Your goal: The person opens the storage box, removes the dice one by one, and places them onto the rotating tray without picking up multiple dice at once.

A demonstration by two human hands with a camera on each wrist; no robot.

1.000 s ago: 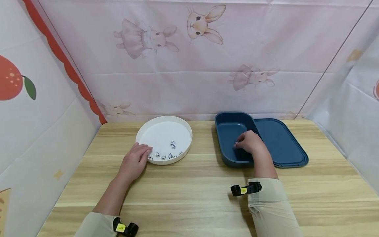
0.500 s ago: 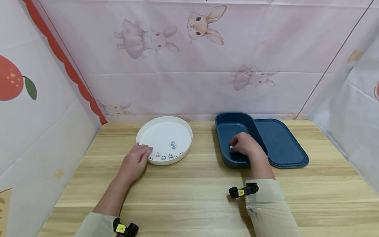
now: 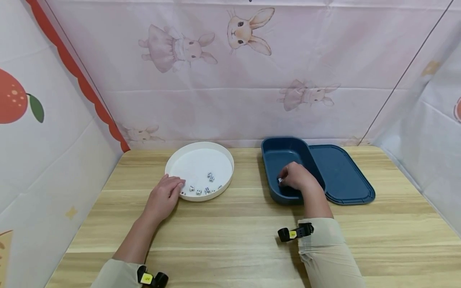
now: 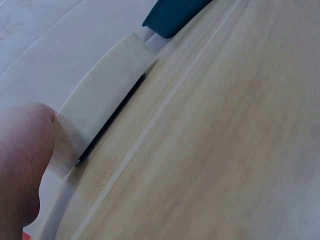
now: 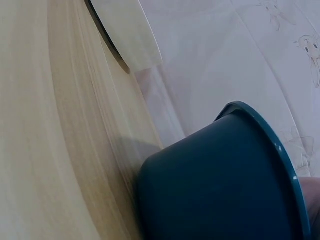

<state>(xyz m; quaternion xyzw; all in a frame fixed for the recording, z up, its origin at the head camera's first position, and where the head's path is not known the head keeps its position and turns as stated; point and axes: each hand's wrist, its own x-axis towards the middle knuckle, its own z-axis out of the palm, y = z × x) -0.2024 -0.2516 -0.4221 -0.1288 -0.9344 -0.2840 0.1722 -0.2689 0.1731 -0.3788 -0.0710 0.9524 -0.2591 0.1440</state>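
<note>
In the head view my left hand [image 3: 165,198] holds the near-left rim of a shallow round white tray [image 3: 199,145], its fingers reaching over the edge. Several small white dice [image 3: 199,192] with dark pips lie in the tray, mostly along its near side. My right hand [image 3: 298,176] is down inside a deep blue rectangular box [image 3: 268,182], and its thumb and fingertips pinch a white die [image 3: 280,180] low over the floor of the box. From the right wrist, the blue wall [image 5: 215,185] hides those fingers.
A blue lid [image 3: 347,176] lies flat on the wooden table [image 3: 230,240], to the right of the box and against it. Behind stands a pink printed backdrop [image 3: 230,112]. A white side cloth [image 3: 72,160] borders the left.
My right hand has moved left and lower inside the box with the die, then stayed nearly still. The left hand and the tray have kept their place.
</note>
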